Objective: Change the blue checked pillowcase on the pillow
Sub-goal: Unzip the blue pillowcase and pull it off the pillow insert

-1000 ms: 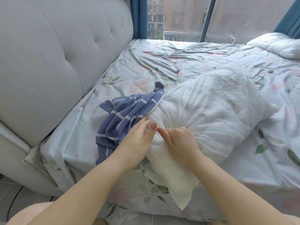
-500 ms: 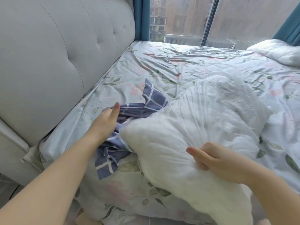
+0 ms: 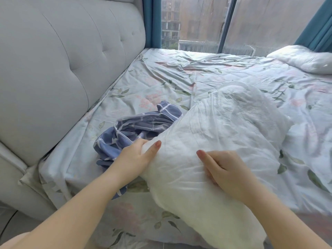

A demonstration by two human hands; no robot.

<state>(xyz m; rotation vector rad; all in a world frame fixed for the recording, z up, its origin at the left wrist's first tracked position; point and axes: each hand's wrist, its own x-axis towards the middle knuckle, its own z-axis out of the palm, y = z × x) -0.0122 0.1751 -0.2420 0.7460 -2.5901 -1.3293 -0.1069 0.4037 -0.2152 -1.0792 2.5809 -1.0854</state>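
Both hands grip the bare pillow [image 3: 224, 133]: left hand [image 3: 134, 159] its end, right hand [image 3: 224, 169] its side. Blue checked pillowcase [image 3: 125, 130] lies bunched just beyond left hand.

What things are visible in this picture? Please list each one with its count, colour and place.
bare white fabric pillow: one, white, lying across the sheet at the centre
blue checked cloth pillowcase: one, blue with white lines, crumpled on the sheet left of the pillow, taken off
floral cotton bedsheet: one, pale blue with pink flowers and green leaves, covering the bed
padded tufted headboard: one, light grey, along the left
second white pillow: one, white, far right of the bed
teal curtains: two, teal, at either side of the window
glass window: one, clear, behind the bed
left hand: one, grips the pillow's left corner
right hand: one, holds the pillow's near side
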